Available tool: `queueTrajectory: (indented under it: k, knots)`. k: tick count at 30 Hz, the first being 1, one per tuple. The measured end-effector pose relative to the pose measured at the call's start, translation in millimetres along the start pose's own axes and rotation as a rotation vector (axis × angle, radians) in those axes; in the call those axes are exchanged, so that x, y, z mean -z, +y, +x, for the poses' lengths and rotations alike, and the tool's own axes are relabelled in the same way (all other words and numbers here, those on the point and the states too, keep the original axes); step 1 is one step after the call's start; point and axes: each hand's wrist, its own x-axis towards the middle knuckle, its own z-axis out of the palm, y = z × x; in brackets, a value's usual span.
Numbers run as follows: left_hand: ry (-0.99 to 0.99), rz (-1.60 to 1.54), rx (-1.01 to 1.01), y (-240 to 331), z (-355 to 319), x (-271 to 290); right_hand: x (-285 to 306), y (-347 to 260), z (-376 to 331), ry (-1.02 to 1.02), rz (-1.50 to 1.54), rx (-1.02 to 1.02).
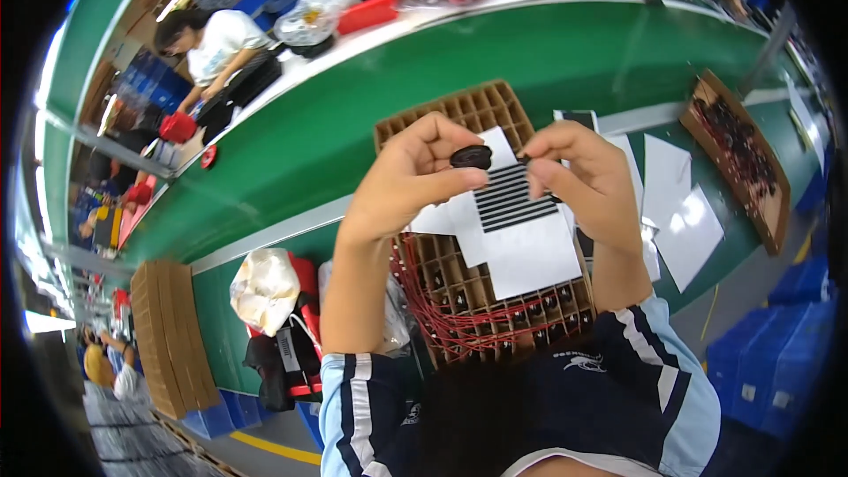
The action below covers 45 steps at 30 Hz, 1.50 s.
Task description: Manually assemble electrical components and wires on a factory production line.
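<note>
Between the thumb and fingers of my left hand [408, 172] is a small black oval part [471, 156], held up over the papers. To its right, my right hand [579, 168] is closed in a pinch. A tiny dark bit shows at its fingertips, too small to name. Below both hands lies a white sheet with black strips [514, 199], on top of other white sheets [534, 256]. These papers rest on a divided cardboard tray [455, 110]. In the tray's near cells sit several black parts, with red wires [433, 318] running across them.
Beyond the tray runs a green conveyor belt [309, 124]. A cardboard box of dark parts and wires [738, 159] is at the right, past loose white sheets [685, 230]. Left stand folded cardboard [172, 336] and a red bin [305, 300]. A co-worker [216, 49] sits across the belt.
</note>
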Motion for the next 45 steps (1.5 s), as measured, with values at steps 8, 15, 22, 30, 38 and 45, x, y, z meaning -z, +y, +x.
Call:
queueTrajectory:
  k: [8,15,22,30,38,45]
  knots:
    - [-0.151,-0.17,0.014,-15.3,14.2,-8.8,6.5,10.0,1.1,0.043,0.092,0.064]
    - [-0.119,-0.272,0.05,-17.2,8.8,-8.9,4.4,3.3,1.9,-0.065,0.177,-0.025]
    - [-0.091,-0.294,0.065,-18.8,12.0,-9.0,3.4,8.3,5.5,-0.044,0.079,0.037]
    - [-0.089,-0.294,0.06,-21.8,12.2,-9.9,3.9,9.8,3.6,-0.028,0.137,-0.05]
    - [-0.058,-0.269,0.053,-16.2,9.2,-12.2,2.9,10.4,6.6,-0.049,0.109,-0.024]
    - [0.04,-0.1,0.021,-16.5,6.7,-11.5,3.0,17.1,9.9,-0.092,0.119,-0.01]
